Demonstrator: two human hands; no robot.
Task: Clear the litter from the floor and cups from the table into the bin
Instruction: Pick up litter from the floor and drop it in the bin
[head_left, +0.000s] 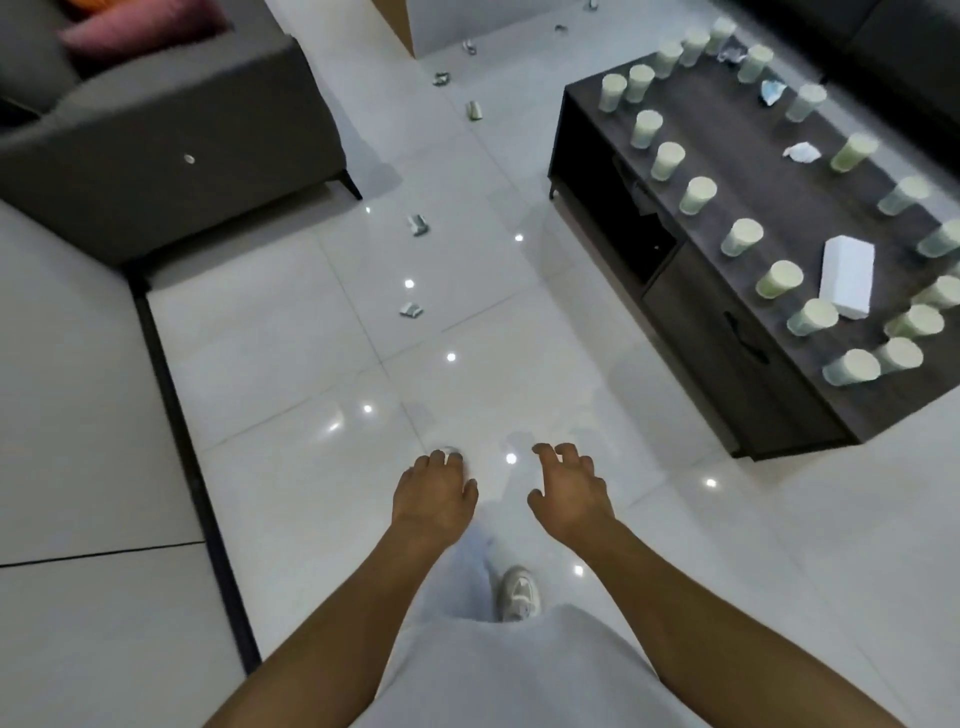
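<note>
Barely begun, I judge: both hands, left hand (434, 493) and right hand (569, 493), hang loose-fingered holding nothing, wrappers (412, 310) litter the floor (291, 364), cups (743, 237) crowd the table (769, 171), no bin visible

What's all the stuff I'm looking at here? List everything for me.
cups: about two dozen, pale green-white, upside down around the edge of the table top
table: one, dark wood, on the right
white box: one, lying on the table among the cups
crumpled paper: three or so, white and bluish, on the table's far half
litter: about seven small silvery scraps, trailing up the middle of the floor
floor: glossy white tiles with dark strips
sofa: one, grey, top left
cushions: pink one, orange one partly cut off, on the sofa
shoe: one, white, on the floor below the hands
left hand: fingers loosely curled, holding nothing that shows
right hand: fingers spread, empty
</note>
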